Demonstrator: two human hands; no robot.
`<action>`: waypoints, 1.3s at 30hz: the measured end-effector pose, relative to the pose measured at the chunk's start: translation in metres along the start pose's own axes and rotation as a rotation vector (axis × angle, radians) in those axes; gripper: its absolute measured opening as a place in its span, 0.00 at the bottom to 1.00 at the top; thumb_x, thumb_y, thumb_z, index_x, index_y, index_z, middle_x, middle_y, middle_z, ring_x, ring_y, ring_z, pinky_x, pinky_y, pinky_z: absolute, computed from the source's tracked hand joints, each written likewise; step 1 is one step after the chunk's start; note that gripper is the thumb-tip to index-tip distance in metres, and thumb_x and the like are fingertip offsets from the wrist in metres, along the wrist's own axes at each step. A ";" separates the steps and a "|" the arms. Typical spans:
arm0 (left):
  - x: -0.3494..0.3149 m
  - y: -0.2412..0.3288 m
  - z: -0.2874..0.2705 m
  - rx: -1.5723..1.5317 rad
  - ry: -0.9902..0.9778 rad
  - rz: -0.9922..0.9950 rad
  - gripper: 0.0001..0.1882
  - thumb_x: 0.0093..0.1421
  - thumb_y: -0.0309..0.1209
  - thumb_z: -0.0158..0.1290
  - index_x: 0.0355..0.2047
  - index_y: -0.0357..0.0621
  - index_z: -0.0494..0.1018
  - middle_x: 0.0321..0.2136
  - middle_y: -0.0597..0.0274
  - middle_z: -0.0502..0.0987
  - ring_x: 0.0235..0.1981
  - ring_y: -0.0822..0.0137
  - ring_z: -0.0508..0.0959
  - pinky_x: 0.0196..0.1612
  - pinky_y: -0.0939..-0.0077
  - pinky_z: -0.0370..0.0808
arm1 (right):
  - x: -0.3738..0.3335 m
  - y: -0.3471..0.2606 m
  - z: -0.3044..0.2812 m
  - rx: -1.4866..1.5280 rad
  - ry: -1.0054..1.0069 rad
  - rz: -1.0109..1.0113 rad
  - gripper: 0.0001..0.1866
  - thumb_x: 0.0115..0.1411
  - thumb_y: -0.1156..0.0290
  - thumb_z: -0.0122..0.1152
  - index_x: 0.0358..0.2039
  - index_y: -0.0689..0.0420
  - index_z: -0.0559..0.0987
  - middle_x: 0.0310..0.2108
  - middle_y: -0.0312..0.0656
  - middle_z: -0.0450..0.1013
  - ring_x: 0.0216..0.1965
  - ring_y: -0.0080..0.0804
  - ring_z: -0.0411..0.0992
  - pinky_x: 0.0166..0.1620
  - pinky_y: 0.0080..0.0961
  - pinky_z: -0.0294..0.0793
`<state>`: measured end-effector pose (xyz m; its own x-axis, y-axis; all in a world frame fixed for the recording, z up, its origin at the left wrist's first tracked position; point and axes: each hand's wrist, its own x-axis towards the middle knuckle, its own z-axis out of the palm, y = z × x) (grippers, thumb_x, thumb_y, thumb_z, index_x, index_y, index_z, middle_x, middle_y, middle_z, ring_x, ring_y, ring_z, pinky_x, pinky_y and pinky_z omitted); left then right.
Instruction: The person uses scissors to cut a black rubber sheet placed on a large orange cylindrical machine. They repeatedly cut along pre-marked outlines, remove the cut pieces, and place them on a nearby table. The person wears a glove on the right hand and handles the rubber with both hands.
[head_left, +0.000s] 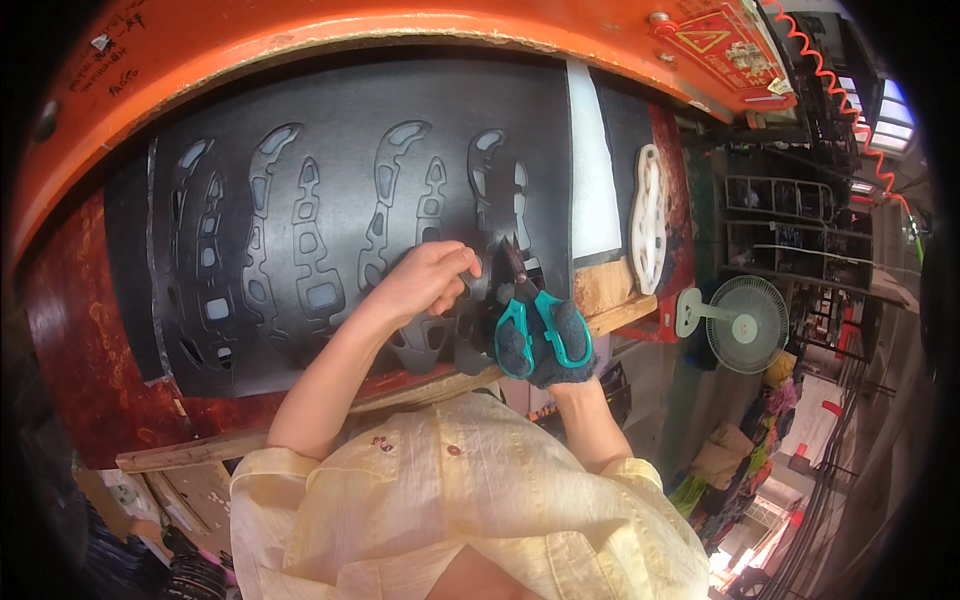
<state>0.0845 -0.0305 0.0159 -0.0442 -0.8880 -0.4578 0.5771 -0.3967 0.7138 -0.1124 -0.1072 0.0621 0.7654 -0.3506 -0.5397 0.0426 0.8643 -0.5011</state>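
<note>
A big black rubber-like sheet lies flat on the red counter, under the edge of an orange machine. The sheet has long curvy strips marked out in it, side by side, with holes in them. Pale grey shows in many of the holes.

The left hand is bare and curled up over the sheet, near the strips on the right. I can't tell if its grip is pinching anything. The right hand wears a dark grey glove. Its grip is closed around the teal handles of some scissors, and the dark blades point away from the person, over the sheet's near right part.

The strip shapes look all cut, so I think that part is done. They seem to lie in the sheet, so getting them loose looks left to do. The hands hide part of the right-hand strips, so I can't tell how far along those are. A white piece with holes sits at the far right.
</note>
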 end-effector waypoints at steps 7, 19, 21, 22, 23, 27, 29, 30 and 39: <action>0.000 0.000 -0.001 -0.015 0.006 -0.006 0.15 0.66 0.40 0.39 0.30 0.42 0.67 0.12 0.74 0.56 0.10 0.80 0.56 0.17 0.83 0.54 | -0.001 0.004 0.007 0.023 -0.124 0.052 0.38 0.54 0.44 0.57 0.55 0.61 0.63 0.31 0.41 0.72 0.25 0.29 0.69 0.24 0.21 0.67; 0.003 -0.002 0.001 -0.006 0.001 0.030 0.14 0.65 0.38 0.40 0.30 0.41 0.68 0.10 0.74 0.55 0.10 0.79 0.54 0.16 0.81 0.51 | -0.003 0.028 0.002 0.219 -0.123 0.021 0.34 0.56 0.46 0.55 0.54 0.57 0.65 0.31 0.43 0.71 0.26 0.29 0.68 0.22 0.22 0.66; 0.003 -0.002 0.000 -0.015 0.005 0.026 0.14 0.65 0.38 0.40 0.30 0.41 0.68 0.10 0.74 0.55 0.10 0.79 0.54 0.16 0.81 0.51 | -0.005 0.035 -0.003 0.246 -0.168 0.021 0.33 0.56 0.46 0.55 0.54 0.57 0.65 0.31 0.42 0.71 0.26 0.29 0.68 0.23 0.22 0.66; 0.003 -0.002 0.001 -0.010 0.010 0.019 0.15 0.66 0.39 0.39 0.30 0.41 0.68 0.11 0.74 0.55 0.10 0.79 0.54 0.16 0.82 0.51 | -0.008 0.040 -0.006 0.264 -0.186 0.023 0.33 0.56 0.46 0.55 0.54 0.56 0.65 0.31 0.42 0.71 0.26 0.29 0.68 0.23 0.22 0.66; 0.003 -0.002 0.001 -0.001 0.009 0.002 0.15 0.66 0.39 0.39 0.29 0.42 0.68 0.11 0.74 0.55 0.10 0.80 0.54 0.16 0.83 0.52 | -0.012 0.043 -0.008 0.281 -0.199 0.024 0.32 0.56 0.46 0.55 0.54 0.56 0.65 0.31 0.42 0.71 0.26 0.29 0.68 0.23 0.22 0.66; 0.001 -0.002 0.004 0.018 0.025 0.014 0.15 0.65 0.39 0.39 0.28 0.43 0.68 0.11 0.75 0.55 0.10 0.80 0.53 0.16 0.83 0.52 | -0.026 0.055 -0.012 0.326 -0.222 0.016 0.31 0.57 0.47 0.55 0.53 0.56 0.65 0.31 0.42 0.71 0.26 0.29 0.68 0.23 0.22 0.66; 0.000 -0.001 0.005 0.018 0.034 0.033 0.15 0.65 0.39 0.40 0.28 0.44 0.68 0.11 0.75 0.54 0.10 0.80 0.52 0.16 0.83 0.51 | -0.028 0.059 -0.013 0.341 -0.231 0.018 0.31 0.57 0.47 0.55 0.53 0.56 0.66 0.30 0.41 0.71 0.26 0.29 0.69 0.24 0.22 0.67; -0.001 -0.001 0.004 0.003 0.056 0.025 0.15 0.65 0.39 0.40 0.28 0.44 0.68 0.11 0.76 0.54 0.10 0.81 0.52 0.16 0.83 0.51 | -0.028 0.059 -0.013 0.347 -0.234 0.018 0.30 0.57 0.48 0.55 0.52 0.56 0.66 0.30 0.41 0.71 0.26 0.28 0.69 0.24 0.22 0.67; 0.000 0.002 0.001 -0.046 0.060 0.044 0.14 0.63 0.40 0.42 0.26 0.44 0.67 0.11 0.78 0.52 0.11 0.82 0.49 0.15 0.84 0.48 | -0.015 0.072 -0.028 0.416 -0.259 -0.011 0.27 0.58 0.49 0.55 0.51 0.55 0.67 0.30 0.40 0.70 0.27 0.28 0.69 0.25 0.23 0.68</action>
<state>0.0846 -0.0314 0.0185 0.0305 -0.8882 -0.4585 0.6142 -0.3452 0.7097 -0.1387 -0.0503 0.0152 0.8957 -0.3053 -0.3232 0.2643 0.9502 -0.1650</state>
